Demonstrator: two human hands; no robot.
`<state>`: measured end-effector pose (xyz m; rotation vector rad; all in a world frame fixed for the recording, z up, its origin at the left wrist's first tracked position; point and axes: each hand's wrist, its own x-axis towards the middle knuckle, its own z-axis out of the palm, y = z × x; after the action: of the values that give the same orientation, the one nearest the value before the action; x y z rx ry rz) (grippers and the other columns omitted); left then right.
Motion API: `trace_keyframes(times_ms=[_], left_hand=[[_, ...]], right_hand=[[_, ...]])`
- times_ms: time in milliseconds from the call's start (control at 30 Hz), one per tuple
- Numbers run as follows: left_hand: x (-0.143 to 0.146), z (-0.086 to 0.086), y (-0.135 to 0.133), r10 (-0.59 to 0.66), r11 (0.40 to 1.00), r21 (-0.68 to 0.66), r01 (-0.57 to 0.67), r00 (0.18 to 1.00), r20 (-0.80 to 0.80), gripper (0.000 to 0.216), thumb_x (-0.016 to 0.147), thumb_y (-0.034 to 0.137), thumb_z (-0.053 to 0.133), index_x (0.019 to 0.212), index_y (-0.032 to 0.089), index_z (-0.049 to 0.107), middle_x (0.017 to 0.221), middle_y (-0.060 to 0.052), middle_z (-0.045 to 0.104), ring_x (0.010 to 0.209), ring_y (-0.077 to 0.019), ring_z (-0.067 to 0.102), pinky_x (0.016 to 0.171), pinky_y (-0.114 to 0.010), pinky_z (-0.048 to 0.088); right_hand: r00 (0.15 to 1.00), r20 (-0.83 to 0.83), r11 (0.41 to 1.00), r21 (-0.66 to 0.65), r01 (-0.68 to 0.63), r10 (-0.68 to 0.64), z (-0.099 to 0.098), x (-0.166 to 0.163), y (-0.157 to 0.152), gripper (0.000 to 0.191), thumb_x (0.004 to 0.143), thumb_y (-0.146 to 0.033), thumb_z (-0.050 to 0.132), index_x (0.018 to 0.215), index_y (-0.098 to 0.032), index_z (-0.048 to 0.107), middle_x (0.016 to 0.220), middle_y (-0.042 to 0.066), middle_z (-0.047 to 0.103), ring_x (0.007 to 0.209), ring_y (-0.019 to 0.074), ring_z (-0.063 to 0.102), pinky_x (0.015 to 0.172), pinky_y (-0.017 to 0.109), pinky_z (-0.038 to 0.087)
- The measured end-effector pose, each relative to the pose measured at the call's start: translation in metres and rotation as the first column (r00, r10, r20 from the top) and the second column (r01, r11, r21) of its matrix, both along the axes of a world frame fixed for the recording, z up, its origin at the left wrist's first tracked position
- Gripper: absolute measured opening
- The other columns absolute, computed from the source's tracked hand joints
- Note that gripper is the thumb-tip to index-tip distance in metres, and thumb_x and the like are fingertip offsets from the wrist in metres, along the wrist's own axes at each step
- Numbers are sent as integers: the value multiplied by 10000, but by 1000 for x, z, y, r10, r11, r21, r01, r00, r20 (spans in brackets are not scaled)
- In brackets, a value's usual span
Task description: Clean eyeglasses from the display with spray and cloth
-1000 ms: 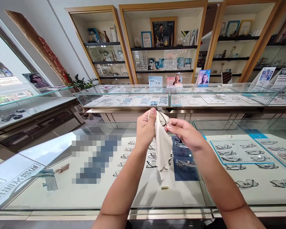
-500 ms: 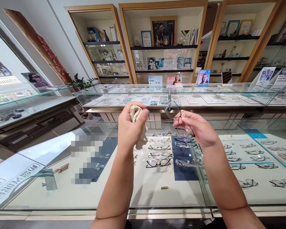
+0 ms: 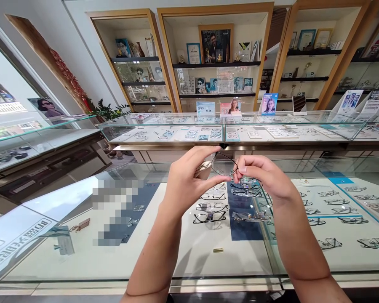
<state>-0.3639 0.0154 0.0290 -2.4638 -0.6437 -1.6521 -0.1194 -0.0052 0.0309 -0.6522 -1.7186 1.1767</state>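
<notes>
Head view, eyeglasses (image 3: pixel 224 165), dark-rimmed (clear-lensed)

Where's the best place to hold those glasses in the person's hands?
Probably at the bridge of the glasses, pinched from the right, as the right hand appears to do: that narrow middle should spare the clear lenses from smudges. The left hand, with its cloth, crowds the other side.
</notes>
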Motion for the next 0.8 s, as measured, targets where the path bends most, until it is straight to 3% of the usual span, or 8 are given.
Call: trace_keyframes(times_ms=[100, 167, 233, 333, 400, 600, 800], left_hand=[[2, 1, -2, 31, 999, 40, -33, 999, 36, 620, 841, 515, 952, 1377, 279, 747, 1260, -76, 839, 1144, -246, 810, 1006, -373, 665], [3, 0, -2, 76, 993, 76, -85, 991, 114, 578, 861, 492, 950, 1361, 276, 755, 1245, -69, 841, 1126, -246, 808, 1004, -384, 663], [5, -1, -1, 127, 982, 105, -156, 962, 242, 577, 852, 484, 964, 1349, 272, 763, 1229, -61, 838, 1124, -252, 798, 1007, -403, 658], [8, -6, 0, 162, 966, 112, -234, 882, 442, 625, 820, 511, 984, 1353, 272, 763, 1225, -58, 820, 1155, -270, 776, 1044, -444, 638], [9, -9, 1, 182, 962, 85, -260, 840, 511, 628, 829, 531, 973, 1360, 276, 756, 1240, -60, 804, 1185, -282, 762, 1078, -476, 621], [15, -13, -3, 253, 961, -41, -274, 807, 534, 619, 847, 576, 949, 1335, 250, 753, 1253, -77, 794, 1161, -283, 754, 1052, -485, 618], [19, -9, -6, 210, 976, -80, -200, 802, 560, 562, 815, 507, 992, 1267, 252, 777, 1189, -57, 789, 1129, -264, 753, 1050, -457, 603]], right_hand=[[986, 41, 978, 134, 158, -164, 1, -3, -7, 295, 1067, -420, 684, 832, -247, 724, 874, 8, 739, 872, 183, 687, 857, 370, 516], [935, -5, 898, 276, 342, -355, 1, -6, -13, 233, 1071, -441, 675, 944, -259, 745, 985, 25, 760, 967, 206, 695, 914, 396, 519], [834, -121, 730, 427, 533, -538, 0, -10, -18, 167, 1030, -432, 720, 1078, -273, 738, 1115, 43, 765, 1093, 240, 695, 989, 433, 522], [680, -255, 451, 585, 675, -687, -1, -16, -24, 337, 929, -438, 812, 1211, -288, 705, 1223, 64, 749, 1190, 292, 685, 1038, 488, 541], [620, -267, 352, 632, 691, -738, -2, -20, -27, 422, 902, -463, 832, 1262, -293, 691, 1243, 77, 747, 1191, 311, 691, 1032, 515, 562], [539, -264, 272, 641, 718, -800, -5, -27, -28, 406, 946, -501, 818, 1275, -296, 698, 1225, 89, 758, 1155, 318, 708, 1014, 538, 599], [548, -269, 314, 591, 743, -792, -7, -29, -24, 424, 954, -463, 836, 1323, -302, 706, 1225, 78, 761, 1132, 297, 716, 1018, 519, 603]])
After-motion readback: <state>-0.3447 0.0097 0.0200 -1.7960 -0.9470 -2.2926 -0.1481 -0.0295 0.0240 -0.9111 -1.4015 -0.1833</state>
